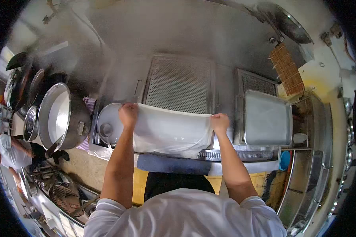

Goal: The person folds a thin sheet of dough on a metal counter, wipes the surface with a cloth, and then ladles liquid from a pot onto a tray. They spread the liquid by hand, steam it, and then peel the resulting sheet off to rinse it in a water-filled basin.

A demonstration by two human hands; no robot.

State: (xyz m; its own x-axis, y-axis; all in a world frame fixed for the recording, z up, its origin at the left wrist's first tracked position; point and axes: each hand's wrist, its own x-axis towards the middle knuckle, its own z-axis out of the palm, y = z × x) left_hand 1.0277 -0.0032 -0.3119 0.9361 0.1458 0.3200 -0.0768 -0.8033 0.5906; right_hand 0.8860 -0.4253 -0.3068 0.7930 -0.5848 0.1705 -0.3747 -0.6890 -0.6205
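My left hand (128, 115) is closed on the far left corner of a wet-looking white cloth (172, 126). My right hand (220, 123) pinches the cloth's far right corner. The cloth is stretched between the two hands, and its near part hangs toward the counter's front edge. Just beyond it lies a perforated metal plate (178, 85) set into the steel counter, with steam around it. Beside my left hand is a round pale pan (111, 108) with a ladle (106, 130) in it.
A large steel pot (81, 118) of white liquid stands at the left. To the right, a rectangular metal tray (267, 117) lies near a second perforated plate (259, 83). A bamboo mat (285, 67) leans at the back right. Another person (14, 152) is at far left.
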